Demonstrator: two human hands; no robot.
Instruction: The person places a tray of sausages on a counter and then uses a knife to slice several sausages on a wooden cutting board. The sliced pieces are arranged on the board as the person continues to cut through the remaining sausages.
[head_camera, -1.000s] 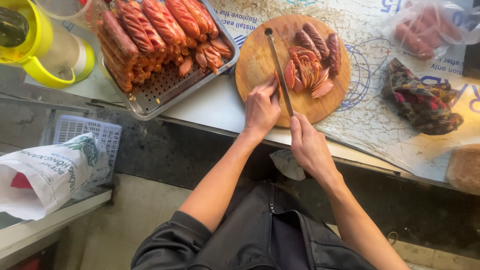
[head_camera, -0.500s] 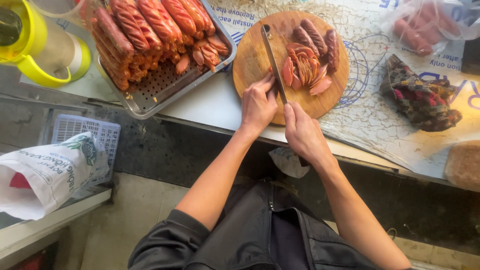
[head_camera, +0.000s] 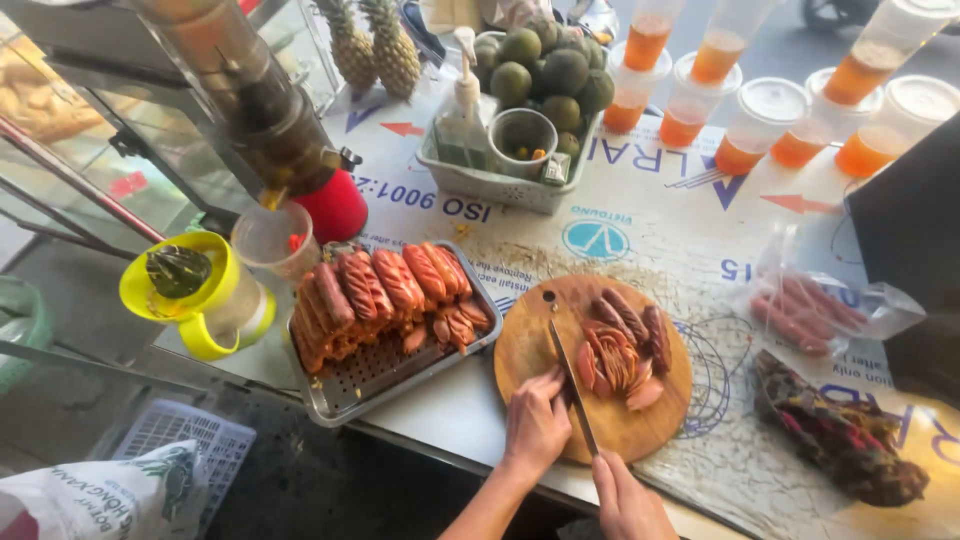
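Since the earlier frames the view has tipped up and away from the body, so the far half of the stall counter now shows, while both hands sit lower in the picture and the knife has stayed on the board.

The left hand (head_camera: 535, 425) rests on the near edge of the round wooden cutting board (head_camera: 530, 345), fingers curled loosely, touching the wood just left of the blade and holding nothing that I can make out. The right hand (head_camera: 628, 500) is closed around the handle of the long thin knife (head_camera: 568, 375), whose blade lies across the board pointing far, with its tip near the board's far-left rim. Just right of the blade lie the cut sausages (head_camera: 620, 350), some sliced open into fans, some whole.

Left of the board, touching or nearly touching it, stands a perforated metal tray (head_camera: 350, 385) loaded with scored grilled sausages (head_camera: 385, 290). Farther left is a yellow citrus squeezer jug (head_camera: 190, 295), and beyond it a clear plastic cup (head_camera: 265, 240) under a juicer. To the right of the board a clear bag of raw sausages (head_camera: 815, 310) lies on the counter, with a dark patterned cloth (head_camera: 840, 440) nearer. At the far side a grey basket (head_camera: 500, 185) holds green citrus fruit (head_camera: 550, 75), beside a row of lidded cups of orange drink (head_camera: 760, 125).
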